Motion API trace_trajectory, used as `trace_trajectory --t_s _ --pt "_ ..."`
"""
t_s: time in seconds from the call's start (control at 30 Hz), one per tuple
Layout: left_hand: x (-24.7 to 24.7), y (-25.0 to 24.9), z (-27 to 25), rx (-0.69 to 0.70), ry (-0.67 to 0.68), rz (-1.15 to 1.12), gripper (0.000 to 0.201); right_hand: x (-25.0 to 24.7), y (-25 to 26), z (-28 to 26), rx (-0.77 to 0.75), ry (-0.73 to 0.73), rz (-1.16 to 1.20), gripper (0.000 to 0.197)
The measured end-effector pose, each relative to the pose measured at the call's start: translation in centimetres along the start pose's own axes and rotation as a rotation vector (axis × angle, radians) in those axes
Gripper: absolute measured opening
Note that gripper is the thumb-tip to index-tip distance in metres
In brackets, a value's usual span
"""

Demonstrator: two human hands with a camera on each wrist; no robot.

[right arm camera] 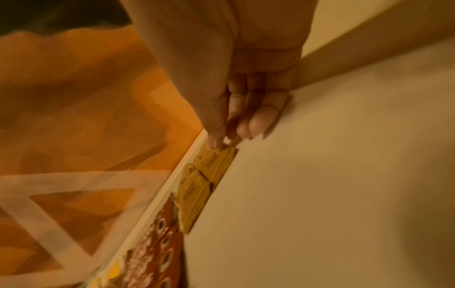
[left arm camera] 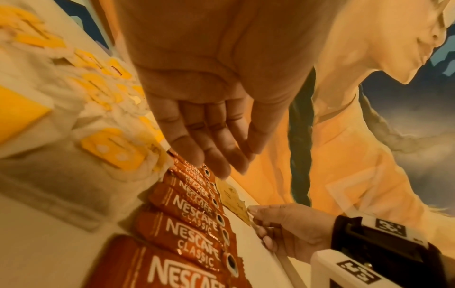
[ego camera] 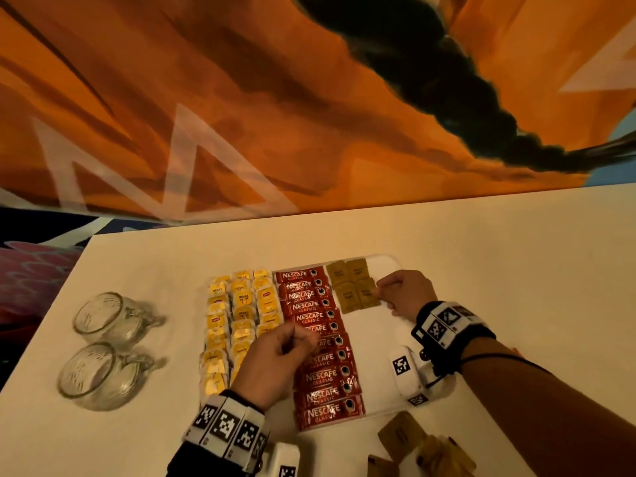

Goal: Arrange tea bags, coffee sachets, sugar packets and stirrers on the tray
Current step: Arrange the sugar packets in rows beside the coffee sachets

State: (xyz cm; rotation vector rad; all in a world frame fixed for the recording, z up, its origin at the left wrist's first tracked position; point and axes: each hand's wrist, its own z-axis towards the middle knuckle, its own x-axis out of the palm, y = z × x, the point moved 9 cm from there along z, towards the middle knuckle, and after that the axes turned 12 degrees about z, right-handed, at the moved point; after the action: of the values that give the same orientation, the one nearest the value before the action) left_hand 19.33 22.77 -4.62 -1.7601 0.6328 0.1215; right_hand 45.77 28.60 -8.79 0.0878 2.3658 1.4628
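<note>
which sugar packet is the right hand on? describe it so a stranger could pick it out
Start at the clear tray on the white table: yellow tea bags on the left, red Nescafe sachets down the middle, a small block of brown sugar packets at the far right. The one meant is the near-right packet of that block. Unlike its neighbours, its outer edge is pinched by the right hand.

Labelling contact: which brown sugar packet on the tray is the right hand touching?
The near-right one of the four; the right hand pinches its right edge. The other three lie untouched.

Glossy red foil coffee sachets [ego camera: 323,342], matt brown paper sugar packets [ego camera: 354,287], clear glass cups [ego camera: 103,349], smooth matt surface [ego camera: 499,242].
</note>
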Motion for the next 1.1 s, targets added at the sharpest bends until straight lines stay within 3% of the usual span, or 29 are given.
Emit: trace_trajectory --t_s 0.13,0.27,0.53,0.7,0.8,0.97,1.1 --pt "0.0 -0.6 -1.2 0.008 -0.001 0.079 0.009 -0.9 0.4 -2.3 -0.046 0.004 0.193 0.014" --pt "1.2 -1.3 -2.9 0.050 0.017 0.215 0.012 -1.9 0.7 -6.5 -0.135 0.092 0.177 0.016" --pt "7.0 -1.4 -8.7 0.061 0.039 0.431 0.020 -4.6 -3.9 -13.1 -0.131 0.316 -0.159 0.018" --pt "11.5 1.9 -12.4 -0.055 0.215 0.550 0.033 -4.9 -7.3 -16.1 -0.103 0.424 -0.547 0.049" --pt "13.3 2.7 -13.8 -0.076 0.231 0.670 0.038 -5.0 -8.2 -17.3 -0.117 0.437 -0.689 0.063" --pt "13.6 3.0 -14.6 -0.099 0.152 0.740 0.025 -4.7 -7.8 -19.0 -0.201 0.454 -0.720 0.036" --pt "13.0 2.7 -14.7 -0.128 0.045 0.688 0.018 -5.6 -7.6 -18.7 -0.233 0.371 -0.620 0.034"
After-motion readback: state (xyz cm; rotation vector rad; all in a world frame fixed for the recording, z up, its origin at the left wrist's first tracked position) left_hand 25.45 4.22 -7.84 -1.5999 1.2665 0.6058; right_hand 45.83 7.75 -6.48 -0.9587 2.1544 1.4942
